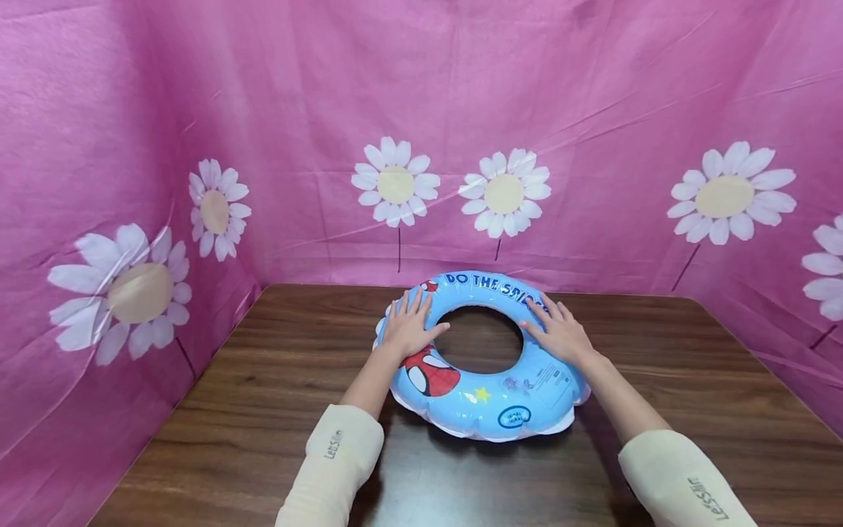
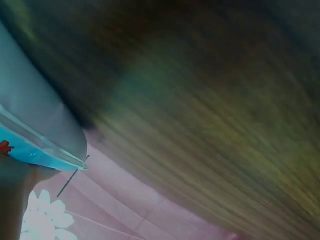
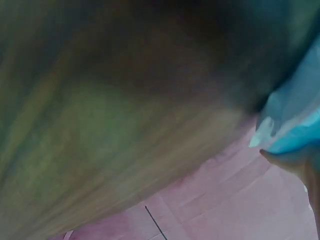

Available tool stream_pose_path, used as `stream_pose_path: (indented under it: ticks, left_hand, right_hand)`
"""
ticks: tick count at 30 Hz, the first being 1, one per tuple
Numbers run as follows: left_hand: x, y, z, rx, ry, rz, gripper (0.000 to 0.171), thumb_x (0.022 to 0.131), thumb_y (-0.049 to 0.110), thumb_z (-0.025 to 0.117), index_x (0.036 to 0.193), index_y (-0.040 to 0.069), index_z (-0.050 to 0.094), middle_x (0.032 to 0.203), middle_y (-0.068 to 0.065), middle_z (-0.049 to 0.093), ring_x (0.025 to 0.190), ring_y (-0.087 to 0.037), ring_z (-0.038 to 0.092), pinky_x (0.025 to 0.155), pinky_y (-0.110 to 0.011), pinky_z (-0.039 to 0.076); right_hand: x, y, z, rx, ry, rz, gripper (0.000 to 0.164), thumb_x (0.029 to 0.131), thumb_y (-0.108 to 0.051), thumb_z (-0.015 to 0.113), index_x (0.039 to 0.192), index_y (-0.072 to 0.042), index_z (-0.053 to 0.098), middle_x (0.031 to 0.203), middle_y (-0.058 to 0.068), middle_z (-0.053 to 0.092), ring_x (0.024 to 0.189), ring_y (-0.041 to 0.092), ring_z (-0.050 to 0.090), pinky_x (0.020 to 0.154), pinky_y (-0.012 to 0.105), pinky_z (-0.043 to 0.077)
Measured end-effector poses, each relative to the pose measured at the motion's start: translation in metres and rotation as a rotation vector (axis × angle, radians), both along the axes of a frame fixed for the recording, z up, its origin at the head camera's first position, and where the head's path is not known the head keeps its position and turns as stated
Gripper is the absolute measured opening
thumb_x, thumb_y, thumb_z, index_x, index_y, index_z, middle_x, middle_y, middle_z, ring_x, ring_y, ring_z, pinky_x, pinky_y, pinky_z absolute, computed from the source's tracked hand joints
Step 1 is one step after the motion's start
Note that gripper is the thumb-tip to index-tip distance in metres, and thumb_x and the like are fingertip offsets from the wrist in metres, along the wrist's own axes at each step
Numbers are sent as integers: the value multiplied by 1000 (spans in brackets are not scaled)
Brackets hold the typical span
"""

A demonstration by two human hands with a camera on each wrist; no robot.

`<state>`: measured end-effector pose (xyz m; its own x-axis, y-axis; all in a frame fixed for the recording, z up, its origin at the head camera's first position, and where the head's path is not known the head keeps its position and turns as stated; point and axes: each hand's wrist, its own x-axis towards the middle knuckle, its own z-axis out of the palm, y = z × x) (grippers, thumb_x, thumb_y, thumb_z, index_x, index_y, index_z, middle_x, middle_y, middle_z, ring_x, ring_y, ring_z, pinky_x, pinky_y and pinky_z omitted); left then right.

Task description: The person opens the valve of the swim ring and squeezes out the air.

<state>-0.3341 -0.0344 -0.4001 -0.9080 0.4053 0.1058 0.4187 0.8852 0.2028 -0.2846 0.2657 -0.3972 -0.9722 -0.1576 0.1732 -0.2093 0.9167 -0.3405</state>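
Between the left hand (image 1: 410,326) and the right hand (image 1: 561,335), the main obstacle is a light-blue, scallop-edged inflatable plastic ring (image 1: 477,402). Its round centre, between the two thumbs, gives vertical access to the dark-brown wood-grain tabletop (image 1: 454,483). Outboard of each hand, I see lateral passage over the tabletop. On the wrist side, the cream fabric sleeves (image 1: 345,443) bound a corridor between them and obstruct low sideways crossing. Beyond the fingertips, the pink daisy-printed fabric curtain (image 1: 448,88) limits forward reach.
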Motion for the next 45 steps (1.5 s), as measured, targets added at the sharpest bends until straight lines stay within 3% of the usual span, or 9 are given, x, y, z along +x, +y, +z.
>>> stream_pose_path:
  ticks: [3,6,19,45]
  left_hand:
    - [-1,1,-3,-33,7,9,78,89,64,31,149,17,14,153,-4,4,138,-27,-3,108,-47,3]
    - [-1,2,-5,-57,12,15,76,90,61,35,149,17,16,153,-4,4,138,-27,-1,108,-47,5]
    - [-1,2,-6,-58,-11,25,73,92,54,41,149,16,15,153,-4,6,138,-28,1,108,-47,4]
    - [1,3,-6,-54,-35,32,72,92,49,44,149,17,13,153,-4,4,138,-27,2,108,-45,3]
  right_hand:
    - [1,0,-6,10,68,-6,70,92,-57,35,145,-11,28,147,22,17,127,53,15,89,72,19]
    - [1,-1,-8,20,82,-13,72,91,-59,34,145,-12,28,147,21,16,127,52,15,89,72,19]
    - [-1,0,-8,87,-1,-32,69,94,-53,38,146,-10,25,148,23,12,129,51,11,93,69,17]
    - [-1,1,-12,85,-19,-25,68,93,-52,38,145,-9,25,148,23,13,129,51,9,94,69,14]
